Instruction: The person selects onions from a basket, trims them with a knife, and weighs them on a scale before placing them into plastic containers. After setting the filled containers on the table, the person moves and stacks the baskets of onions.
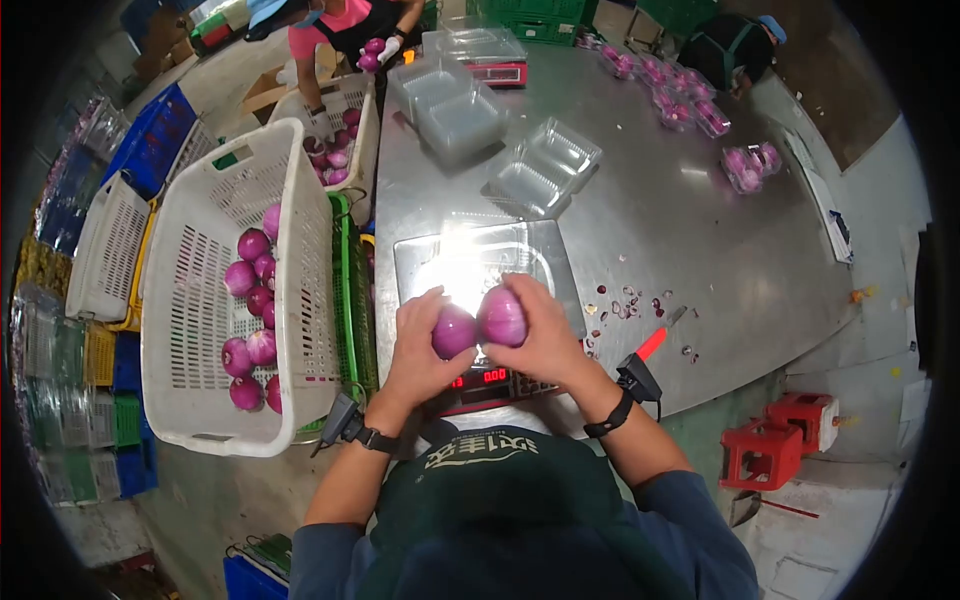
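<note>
- My left hand [412, 345] grips one red onion [455, 332], my right hand [550, 338] a second onion [503, 318], over the digital scale [556, 265]; white crate [310, 265] at nine o'clock.
- I judge them firm, slick-skinned, fairly light; cup the widest girth.

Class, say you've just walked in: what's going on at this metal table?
The left hand holds a purple onion and the right hand a second onion, side by side over a scale with one readout at 0.00. More onions lie in the white crate to the left. An open clear box sits beyond the scale, and a red-handled knife lies to the right. Farther off, a co-worker also holds onions.
</note>
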Action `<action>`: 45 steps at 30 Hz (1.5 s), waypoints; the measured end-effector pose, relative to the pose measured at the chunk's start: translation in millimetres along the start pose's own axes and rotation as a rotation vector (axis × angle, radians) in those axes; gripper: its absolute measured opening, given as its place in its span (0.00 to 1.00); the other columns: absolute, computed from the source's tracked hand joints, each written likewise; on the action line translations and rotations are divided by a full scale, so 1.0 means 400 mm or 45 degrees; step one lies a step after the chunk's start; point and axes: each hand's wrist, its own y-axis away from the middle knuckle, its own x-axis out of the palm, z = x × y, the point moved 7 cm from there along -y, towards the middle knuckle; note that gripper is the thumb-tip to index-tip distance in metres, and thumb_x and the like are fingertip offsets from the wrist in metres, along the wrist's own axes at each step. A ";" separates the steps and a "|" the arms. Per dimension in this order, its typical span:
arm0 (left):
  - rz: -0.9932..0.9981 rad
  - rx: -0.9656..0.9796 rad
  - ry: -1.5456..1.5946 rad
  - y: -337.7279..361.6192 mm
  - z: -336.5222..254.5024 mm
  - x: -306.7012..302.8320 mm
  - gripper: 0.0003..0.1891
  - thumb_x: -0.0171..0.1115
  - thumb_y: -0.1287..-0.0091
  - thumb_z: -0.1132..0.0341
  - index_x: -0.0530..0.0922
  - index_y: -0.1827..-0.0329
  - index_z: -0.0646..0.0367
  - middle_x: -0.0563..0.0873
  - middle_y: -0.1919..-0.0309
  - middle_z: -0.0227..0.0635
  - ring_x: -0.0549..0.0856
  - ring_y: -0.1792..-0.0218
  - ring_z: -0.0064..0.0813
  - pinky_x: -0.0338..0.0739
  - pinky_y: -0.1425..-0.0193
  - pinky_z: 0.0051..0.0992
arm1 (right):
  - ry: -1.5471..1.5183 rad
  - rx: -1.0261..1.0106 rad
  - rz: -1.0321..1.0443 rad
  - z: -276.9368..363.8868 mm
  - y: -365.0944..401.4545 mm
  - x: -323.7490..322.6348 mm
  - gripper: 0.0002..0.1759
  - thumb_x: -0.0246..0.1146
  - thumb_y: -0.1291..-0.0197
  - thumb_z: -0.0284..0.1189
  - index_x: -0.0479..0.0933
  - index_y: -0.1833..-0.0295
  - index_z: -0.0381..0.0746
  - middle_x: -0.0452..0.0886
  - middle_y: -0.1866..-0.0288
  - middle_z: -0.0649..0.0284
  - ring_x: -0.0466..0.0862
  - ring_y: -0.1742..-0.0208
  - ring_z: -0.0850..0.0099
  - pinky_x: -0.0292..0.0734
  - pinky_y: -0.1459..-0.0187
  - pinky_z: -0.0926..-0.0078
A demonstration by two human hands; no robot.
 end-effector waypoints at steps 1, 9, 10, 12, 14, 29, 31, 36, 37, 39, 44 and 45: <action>0.003 -0.021 0.011 0.014 0.003 -0.005 0.39 0.80 0.48 0.64 0.73 0.32 0.58 0.78 0.38 0.46 0.75 0.33 0.47 0.73 0.31 0.45 | 0.002 0.012 0.020 -0.005 -0.001 -0.008 0.43 0.79 0.53 0.39 0.72 0.31 0.40 0.76 0.31 0.49 0.77 0.31 0.51 0.72 0.31 0.58; -0.426 -0.905 0.918 0.181 0.152 -0.085 0.25 0.73 0.35 0.71 0.74 0.36 0.63 0.80 0.44 0.38 0.80 0.58 0.19 0.79 0.52 0.21 | -0.456 0.682 -0.277 -0.244 -0.054 -0.056 0.39 0.76 0.41 0.36 0.71 0.29 0.30 0.82 0.47 0.58 0.82 0.49 0.68 0.77 0.47 0.70; -0.434 -0.911 0.914 0.189 0.149 -0.087 0.25 0.73 0.35 0.71 0.74 0.36 0.63 0.80 0.44 0.38 0.80 0.58 0.19 0.79 0.52 0.21 | -0.580 0.838 -0.280 -0.236 -0.075 -0.048 0.38 0.75 0.39 0.35 0.71 0.28 0.30 0.83 0.50 0.60 0.82 0.54 0.72 0.77 0.52 0.73; -0.367 -1.123 1.196 0.207 0.144 -0.047 0.22 0.71 0.33 0.71 0.75 0.38 0.63 0.83 0.49 0.35 0.82 0.60 0.19 0.79 0.56 0.21 | -0.707 0.984 -0.286 -0.240 -0.106 -0.032 0.37 0.74 0.38 0.33 0.70 0.27 0.29 0.84 0.54 0.62 0.82 0.59 0.77 0.77 0.57 0.76; -0.134 -1.277 1.381 0.211 0.109 -0.007 0.20 0.68 0.30 0.67 0.74 0.39 0.61 0.85 0.56 0.36 0.85 0.63 0.25 0.80 0.61 0.25 | -0.837 1.074 -0.180 -0.269 -0.131 -0.005 0.40 0.69 0.39 0.25 0.64 0.22 0.29 0.81 0.59 0.65 0.80 0.65 0.77 0.74 0.62 0.79; -0.201 -1.271 1.480 0.188 0.124 0.049 0.05 0.57 0.35 0.80 0.73 0.61 0.61 0.81 0.70 0.38 0.84 0.74 0.31 0.73 0.78 0.23 | -0.805 0.900 0.220 -0.182 0.206 0.022 0.36 0.62 0.38 0.18 0.61 0.24 0.29 0.83 0.68 0.62 0.83 0.71 0.76 0.78 0.68 0.76; -0.156 -1.263 1.426 0.176 0.115 0.058 0.04 0.57 0.35 0.78 0.72 0.62 0.59 0.81 0.70 0.37 0.83 0.73 0.30 0.72 0.78 0.23 | -0.771 0.883 0.154 -0.205 0.219 0.021 0.31 0.65 0.40 0.23 0.67 0.30 0.29 0.85 0.68 0.62 0.84 0.71 0.75 0.79 0.67 0.74; -0.124 -1.224 1.364 0.143 0.113 0.107 0.07 0.58 0.37 0.79 0.72 0.62 0.56 0.81 0.70 0.36 0.82 0.75 0.29 0.73 0.79 0.23 | -0.759 0.803 0.230 -0.227 0.219 -0.054 0.29 0.71 0.35 0.27 0.69 0.34 0.29 0.83 0.67 0.64 0.82 0.71 0.77 0.75 0.71 0.78; -0.124 -1.228 1.353 0.131 0.103 0.114 0.07 0.58 0.37 0.80 0.73 0.62 0.56 0.81 0.71 0.36 0.82 0.76 0.29 0.74 0.79 0.23 | -0.814 0.756 0.184 -0.243 0.213 -0.071 0.37 0.76 0.38 0.37 0.68 0.31 0.31 0.84 0.60 0.63 0.83 0.66 0.77 0.76 0.69 0.77; -0.096 -1.207 1.332 0.105 0.084 0.134 0.06 0.59 0.37 0.79 0.73 0.61 0.58 0.81 0.71 0.36 0.82 0.76 0.28 0.74 0.80 0.22 | -0.807 0.864 0.121 -0.296 0.226 -0.110 0.41 0.77 0.39 0.41 0.67 0.29 0.32 0.84 0.56 0.62 0.84 0.63 0.76 0.77 0.69 0.77; 0.066 -1.154 1.169 0.013 0.029 0.225 0.06 0.60 0.36 0.79 0.75 0.61 0.60 0.80 0.75 0.34 0.81 0.79 0.26 0.74 0.80 0.23 | -0.727 1.021 0.204 -0.325 0.195 -0.201 0.66 0.74 0.42 0.59 0.47 0.16 0.29 0.83 0.44 0.50 0.86 0.58 0.71 0.80 0.61 0.75; 0.117 -1.179 1.162 -0.002 0.012 0.251 0.05 0.61 0.36 0.77 0.75 0.61 0.59 0.80 0.76 0.32 0.81 0.78 0.26 0.74 0.79 0.24 | -0.843 1.055 0.270 -0.351 0.199 -0.183 0.69 0.71 0.40 0.61 0.40 0.15 0.27 0.79 0.36 0.44 0.86 0.49 0.65 0.82 0.54 0.72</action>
